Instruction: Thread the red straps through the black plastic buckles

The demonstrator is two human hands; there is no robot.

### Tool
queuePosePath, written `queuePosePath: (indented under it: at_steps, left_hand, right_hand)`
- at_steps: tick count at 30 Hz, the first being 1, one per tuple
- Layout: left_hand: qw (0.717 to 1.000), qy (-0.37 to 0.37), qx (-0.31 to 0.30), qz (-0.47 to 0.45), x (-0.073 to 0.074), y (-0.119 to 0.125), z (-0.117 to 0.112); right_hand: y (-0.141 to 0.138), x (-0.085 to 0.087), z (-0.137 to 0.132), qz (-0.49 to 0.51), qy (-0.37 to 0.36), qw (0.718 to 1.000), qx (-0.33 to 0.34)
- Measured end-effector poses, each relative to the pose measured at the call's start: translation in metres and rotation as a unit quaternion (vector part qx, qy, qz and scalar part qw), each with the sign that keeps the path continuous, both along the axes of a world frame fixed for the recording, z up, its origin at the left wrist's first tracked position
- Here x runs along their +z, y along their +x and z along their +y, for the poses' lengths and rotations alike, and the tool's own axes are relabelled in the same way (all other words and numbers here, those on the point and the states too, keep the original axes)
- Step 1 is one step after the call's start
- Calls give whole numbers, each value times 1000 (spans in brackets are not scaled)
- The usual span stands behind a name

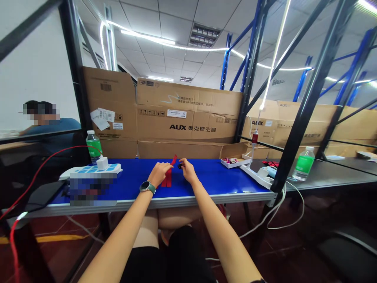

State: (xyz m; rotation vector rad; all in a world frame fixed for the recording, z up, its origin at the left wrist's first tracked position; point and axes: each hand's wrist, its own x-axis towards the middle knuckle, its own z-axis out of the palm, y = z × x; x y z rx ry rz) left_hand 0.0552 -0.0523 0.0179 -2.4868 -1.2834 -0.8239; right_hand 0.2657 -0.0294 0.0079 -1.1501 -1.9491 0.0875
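Observation:
Both my hands are over the blue table top [212, 179]. My left hand [160, 173], with a watch on its wrist, pinches a red strap [169, 177] whose upper end sticks up between my hands. My right hand [186, 169] is closed on a small dark piece [179, 166] held against the strap's upper part. The rest of the strap lies flat on the table below my left hand.
A white power strip [91, 170] with a plug and a green-labelled bottle [94, 146] stand at the left. A small white tray [235, 161] of parts, a second power strip [259, 177] and another bottle [303, 163] are at the right. Cardboard boxes [188, 118] line the back. A person sits far left.

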Motion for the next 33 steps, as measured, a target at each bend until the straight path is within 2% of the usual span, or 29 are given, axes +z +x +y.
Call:
queuePosePath:
  at_steps: [3, 6, 10, 12, 16, 21, 24, 29, 33]
  left_hand:
    - [999, 26, -16, 14, -2, 3, 2]
    - [998, 53, -40, 9, -5, 1, 5]
    - [999, 42, -25, 2, -6, -1, 7]
    - [999, 32, -11, 0, -5, -1, 6]
    - [1000, 15, 7, 12, -4, 3, 3]
    - [1000, -10, 13, 25, -4, 7, 0]
    - [999, -14, 42, -2, -5, 6, 0]
    - [995, 70, 62, -38, -7, 0, 3]
    - [988, 81, 95, -86, -11, -5, 6]
  right_hand:
    - [-5, 2, -6, -6, 6, 1000, 30]
    - [-9, 4, -12, -10, -12, 999, 28]
    - [-13, 8, -19, -26, -24, 999, 15]
    - [-14, 9, -21, -41, -3, 999, 0]
    - [-17, 11, -25, -118, 84, 989, -17]
    - [-20, 10, -28, -174, 118, 975, -77]
    - [-16, 7, -22, -111, 124, 979, -122]
    - [-3, 2, -8, 39, 130, 974, -179]
    - [-4, 1, -10, 40, 148, 961, -228]
